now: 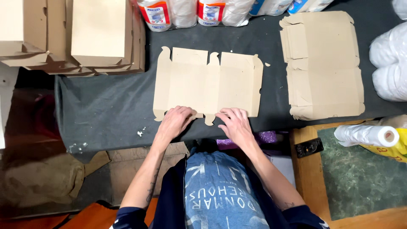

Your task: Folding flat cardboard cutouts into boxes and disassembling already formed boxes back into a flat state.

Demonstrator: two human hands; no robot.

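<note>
A flat, unfolded cardboard box blank point(207, 80) lies on the dark grey table cover point(106, 110) in front of me. My left hand point(174, 122) presses on its near edge at the left, fingers bent over the cardboard. My right hand point(234, 124) rests on the near edge at the right, fingers spread on the board. Both hands touch the blank at its lower flaps; neither lifts it.
A stack of flat cardboard blanks point(324, 63) lies at the right. Folded cardboard boxes point(97, 34) stand at the back left. White wrapped rolls point(388, 63) sit at the far right, bottles point(169, 12) along the back edge. A wooden stand point(305, 169) is beside me.
</note>
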